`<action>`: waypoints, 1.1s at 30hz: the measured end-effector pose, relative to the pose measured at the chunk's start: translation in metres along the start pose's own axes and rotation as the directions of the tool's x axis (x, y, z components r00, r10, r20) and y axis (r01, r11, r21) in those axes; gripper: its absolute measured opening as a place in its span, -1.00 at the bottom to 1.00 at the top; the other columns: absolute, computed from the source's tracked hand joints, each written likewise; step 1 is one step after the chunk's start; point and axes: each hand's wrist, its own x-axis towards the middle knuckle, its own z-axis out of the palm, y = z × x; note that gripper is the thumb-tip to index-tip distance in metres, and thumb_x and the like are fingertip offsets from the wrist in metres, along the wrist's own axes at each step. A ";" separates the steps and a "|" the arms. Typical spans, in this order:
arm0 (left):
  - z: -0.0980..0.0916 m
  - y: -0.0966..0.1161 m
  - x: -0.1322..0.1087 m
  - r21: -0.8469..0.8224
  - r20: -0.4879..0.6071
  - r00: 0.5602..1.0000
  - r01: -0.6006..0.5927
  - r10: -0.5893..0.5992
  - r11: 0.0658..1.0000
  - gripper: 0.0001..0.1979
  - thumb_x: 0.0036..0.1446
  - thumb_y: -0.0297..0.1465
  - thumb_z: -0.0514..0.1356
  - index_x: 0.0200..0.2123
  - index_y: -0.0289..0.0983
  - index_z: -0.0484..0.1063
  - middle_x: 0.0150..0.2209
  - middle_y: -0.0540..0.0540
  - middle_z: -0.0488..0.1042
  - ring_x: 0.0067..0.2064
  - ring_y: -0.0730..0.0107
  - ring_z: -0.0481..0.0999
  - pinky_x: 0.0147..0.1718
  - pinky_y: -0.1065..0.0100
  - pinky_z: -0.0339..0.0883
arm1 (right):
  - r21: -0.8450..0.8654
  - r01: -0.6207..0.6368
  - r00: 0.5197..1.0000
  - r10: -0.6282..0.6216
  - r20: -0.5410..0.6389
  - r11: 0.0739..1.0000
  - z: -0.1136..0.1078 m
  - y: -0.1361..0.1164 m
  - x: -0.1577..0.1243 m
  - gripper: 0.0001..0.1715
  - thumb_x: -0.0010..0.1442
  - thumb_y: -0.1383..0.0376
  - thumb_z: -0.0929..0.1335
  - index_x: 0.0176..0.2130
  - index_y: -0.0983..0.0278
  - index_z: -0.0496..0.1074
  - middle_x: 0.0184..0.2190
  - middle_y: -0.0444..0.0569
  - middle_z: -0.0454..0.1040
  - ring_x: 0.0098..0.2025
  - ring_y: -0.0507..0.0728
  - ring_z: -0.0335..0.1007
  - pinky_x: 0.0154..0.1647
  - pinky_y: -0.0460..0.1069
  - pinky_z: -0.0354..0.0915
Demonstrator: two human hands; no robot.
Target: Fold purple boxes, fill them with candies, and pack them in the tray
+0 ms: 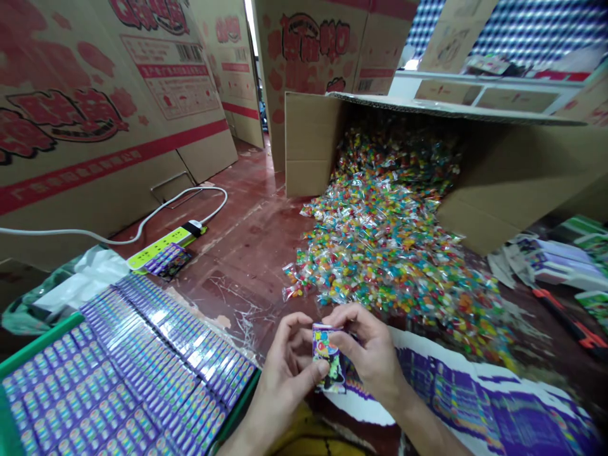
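Observation:
Both my hands meet low in the middle of the head view around one small purple printed box (327, 354). My left hand (284, 367) pinches its left side with thumb and fingers. My right hand (368, 351) curls over its top and right side. Just beyond them a heap of small clear candy packets (394, 253) with coloured sweets spills across the red floor out of a tipped cardboard carton (311, 142). To the lower left a green crate (33, 345) holds tight rows of filled purple boxes (137, 373).
Flat purple box sheets (484, 405) lie at the lower right. A yellow-green power strip (164, 244) with a white cable (152, 212) lies on the floor at left. Tall printed cartons (95, 107) wall the left and back. More flat packs (555, 259) lie at right.

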 end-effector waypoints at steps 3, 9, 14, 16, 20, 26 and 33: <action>0.000 -0.001 -0.002 0.121 -0.033 0.999 -0.023 0.027 0.992 -0.53 0.13 -0.38 0.33 0.03 -0.08 0.19 -0.19 0.00 0.45 -0.30 0.46 0.51 -0.37 0.47 0.35 | -0.028 -0.107 0.992 0.108 0.060 0.994 -0.002 -0.010 0.008 -0.80 0.21 0.21 0.44 -0.38 0.27 0.45 -0.32 -0.03 0.55 -0.23 0.13 0.50 -0.19 -0.02 0.41; -0.002 -0.001 -0.005 0.357 -0.044 0.995 -0.070 0.091 0.931 -0.55 0.18 -0.42 0.27 0.09 -0.10 0.21 -0.14 -0.09 0.50 -0.20 0.30 0.57 -0.25 0.34 0.48 | -0.050 -0.230 0.965 0.234 0.121 0.972 -0.009 -0.021 0.022 -0.84 0.10 0.25 0.49 -0.41 0.29 0.50 -0.35 -0.05 0.54 -0.25 0.12 0.48 -0.19 -0.01 0.39; -0.007 0.000 -0.008 0.368 0.037 0.997 -0.074 0.065 0.927 -0.48 0.24 -0.42 0.23 0.21 -0.04 0.15 -0.02 -0.13 0.48 -0.13 0.26 0.57 -0.15 0.26 0.50 | -0.013 -0.299 0.933 0.295 0.206 0.954 -0.014 -0.021 0.032 -0.77 0.10 0.21 0.49 -0.45 0.32 0.49 -0.43 -0.07 0.53 -0.37 0.08 0.45 -0.30 -0.03 0.36; -0.009 0.001 -0.010 0.352 0.039 0.998 -0.067 0.057 0.934 -0.45 0.25 -0.41 0.22 0.24 -0.02 0.13 -0.05 -0.11 0.49 -0.17 0.32 0.57 -0.21 0.33 0.48 | -0.035 -0.257 0.941 0.259 0.219 0.966 -0.014 -0.022 0.032 -0.76 0.11 0.21 0.48 -0.46 0.31 0.49 -0.42 -0.07 0.54 -0.36 0.08 0.46 -0.29 -0.02 0.36; -0.011 0.002 -0.009 0.267 0.010 0.999 -0.042 0.041 0.963 -0.51 0.21 -0.41 0.27 0.17 -0.05 0.25 -0.14 -0.04 0.48 -0.19 0.38 0.53 -0.25 0.44 0.41 | -0.179 -0.031 0.976 0.068 0.205 0.983 -0.013 -0.026 0.023 -0.76 0.25 0.23 0.40 -0.43 0.28 0.49 -0.33 -0.02 0.55 -0.22 0.12 0.50 -0.13 0.02 0.40; -0.016 0.009 0.002 0.197 -0.045 0.999 -0.001 0.010 0.980 -0.56 0.16 -0.34 0.32 0.06 -0.08 0.28 -0.14 -0.04 0.47 -0.25 0.39 0.53 -0.29 0.42 0.40 | -0.600 0.359 0.888 -0.065 0.455 0.715 -0.014 -0.024 0.000 0.06 -0.14 0.23 0.60 0.26 0.26 0.21 0.31 0.18 0.20 0.33 0.38 0.09 0.30 0.28 0.18; -0.026 0.022 0.001 0.322 -0.041 0.999 0.007 0.007 0.947 -0.60 0.17 -0.28 0.30 0.06 -0.19 0.35 -0.25 -0.08 0.55 -0.23 0.31 0.54 -0.22 0.36 0.40 | -0.699 0.507 0.861 -0.255 0.440 0.505 0.004 -0.016 0.000 -0.19 0.14 0.26 0.42 0.28 0.34 0.10 0.33 0.20 0.15 0.41 0.33 -0.07 0.36 0.29 0.11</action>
